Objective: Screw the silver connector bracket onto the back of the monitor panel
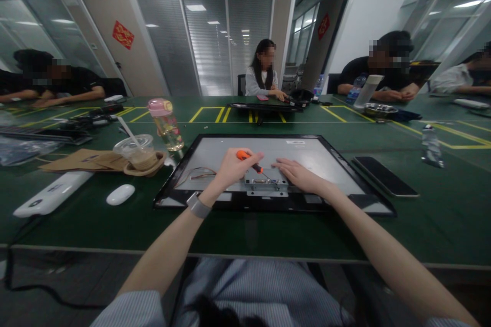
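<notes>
A flat display panel (215, 153) with a black frame and a grey back lies on the table before me. My left hand (235, 167) is closed around the orange and black handle of a screwdriver (253, 163). The screwdriver's shaft slants down to the right, its tip at a small metal bracket (266, 185) near the panel's front edge. My right hand (301, 174) rests with fingers stretched out on the panel, just right of the bracket. Thin wires (199, 172) run over the panel left of my left hand.
A phone (384, 176) lies right of the panel. To its left are a pink-lidded bottle (165, 123), a plastic cup (135, 147) in a carton holder, a white oval case (120, 194) and a white power strip (53, 194). Several people sit around the green table (245, 230).
</notes>
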Demonstrator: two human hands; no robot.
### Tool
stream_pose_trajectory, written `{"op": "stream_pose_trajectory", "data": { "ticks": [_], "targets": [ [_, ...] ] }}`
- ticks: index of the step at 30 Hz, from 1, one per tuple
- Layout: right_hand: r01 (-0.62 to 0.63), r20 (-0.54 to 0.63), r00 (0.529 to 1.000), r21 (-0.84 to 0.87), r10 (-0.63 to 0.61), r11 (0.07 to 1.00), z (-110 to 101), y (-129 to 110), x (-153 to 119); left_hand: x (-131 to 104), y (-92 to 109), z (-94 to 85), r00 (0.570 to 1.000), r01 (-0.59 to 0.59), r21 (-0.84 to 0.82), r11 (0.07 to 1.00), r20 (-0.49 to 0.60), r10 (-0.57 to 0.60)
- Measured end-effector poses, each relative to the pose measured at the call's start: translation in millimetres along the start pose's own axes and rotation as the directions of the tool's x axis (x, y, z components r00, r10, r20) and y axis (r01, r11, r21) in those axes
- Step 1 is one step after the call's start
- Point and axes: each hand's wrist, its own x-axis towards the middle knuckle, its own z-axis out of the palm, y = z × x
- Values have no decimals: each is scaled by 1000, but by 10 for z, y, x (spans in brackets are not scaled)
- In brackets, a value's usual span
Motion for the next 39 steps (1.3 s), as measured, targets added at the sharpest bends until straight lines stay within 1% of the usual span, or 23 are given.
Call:
{"op": "stream_pose_trajectory", "data": {
  "ticks": [4,6,7,9,10,12,13,14,16,18,19,20,21,22,23,26,30,33,35,37,39],
  "targets": [
    [-5,10,1000,-2,5,1000,-16,-21,-6,10,-28,1,999,-28,-7,1000,19,28],
    [-6,8,1000,3,6,1000,-14,-25,-5,11,-26,9,999,-37,-21,999,-2,37],
    [-7,3,1000,2,7,1000,-11,-23,-3,11,-23,12,999,-40,-32,999,-31,39],
    [-1,-9,1000,-1,1,1000,1,-12,4,15,-18,6,989,-59,-64,996,-140,49],
    [6,-14,1000,-2,-6,1000,8,-3,8,20,-17,-4,975,-80,-79,994,-215,61],
    [20,-15,1000,-4,-20,1000,20,13,17,38,-22,-46,926,-145,-77,987,-363,107],
    [25,-13,1000,-5,-25,1000,24,20,20,52,-29,-77,892,-181,-46,982,-429,144],
    [27,-11,1000,-6,-27,1000,27,23,22,69,-40,-112,870,-201,21,979,-456,188],
    [24,-10,1000,-11,-24,1000,28,23,22,111,-79,-191,867,-193,219,956,-419,271],
    [21,-12,1000,-16,-22,1000,23,15,18,152,-145,-267,889,-149,460,875,-325,322],
    [19,-14,1000,-18,-19,1000,19,10,16,168,-187,-301,911,-111,557,823,-275,309],
    [15,-14,1000,-19,-15,1000,15,5,13,179,-233,-331,937,-76,630,773,-221,272],
    [11,-13,1000,-17,-11,1000,11,1,10,184,-281,-357,964,-46,686,726,-161,213],
    [6,-9,1000,-15,-6,1000,7,-1,8,184,-327,-380,982,-13,728,685,-121,147],
    [1,-3,1000,-13,-1,1000,4,-3,5,179,-370,-400,991,11,762,648,-96,96],
    [-5,8,1000,-8,5,1000,-2,-2,-1,146,-458,-446,997,59,841,538,-74,7],
    [8,-4,1000,0,-8,1000,1,0,-4,105,-503,-472,990,103,878,468,-46,-132],
    [6,-15,1000,13,-6,1000,-6,-8,0,104,-518,-488,982,107,892,439,-25,-189],
    [4,-25,1000,39,-3,999,-35,-21,-3,125,-520,-509,976,85,889,450,17,-217],
    [9,-27,1000,84,-6,996,-91,-42,-20,158,-506,-532,970,36,870,491,87,-226],
    [13,2,1000,146,-13,989,-170,-65,-51,190,-473,-539,971,-46,819,572,171,-168]
  ]
}}
